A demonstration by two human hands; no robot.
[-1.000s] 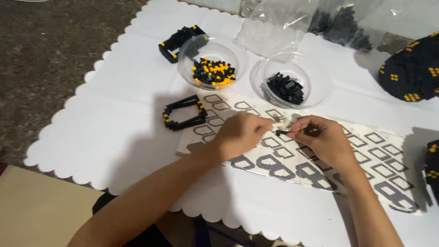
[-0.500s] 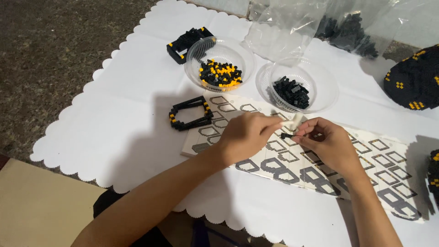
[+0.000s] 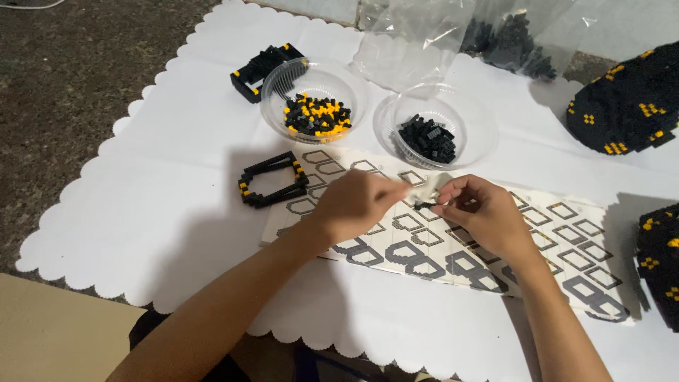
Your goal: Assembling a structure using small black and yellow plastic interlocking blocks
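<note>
My left hand (image 3: pixel 357 205) and my right hand (image 3: pixel 481 212) meet over a printed instruction sheet (image 3: pixel 566 240) of grey outline diagrams. Between the fingertips sits a small black brick piece (image 3: pixel 424 206), pinched by the right hand, and a small white crumpled scrap (image 3: pixel 428 188), which the left fingers touch. Left of my hands lies a black and yellow brick frame (image 3: pixel 272 180). Behind them stand two clear bowls: one (image 3: pixel 315 95) with black and yellow bricks, one (image 3: pixel 433 131) with black bricks.
A white scalloped paper mat (image 3: pixel 163 212) covers the table. A black brick block (image 3: pixel 263 67) lies at the back left. Clear plastic bags (image 3: pixel 453 35) with black bricks sit behind the bowls. Large black and yellow brick builds stand at the right (image 3: pixel 629 99) and far right edge (image 3: pixel 661 262).
The view has shifted slightly. My hands stay together over the sheet, fingers working on the small black piece; the left hand is blurred with motion.
</note>
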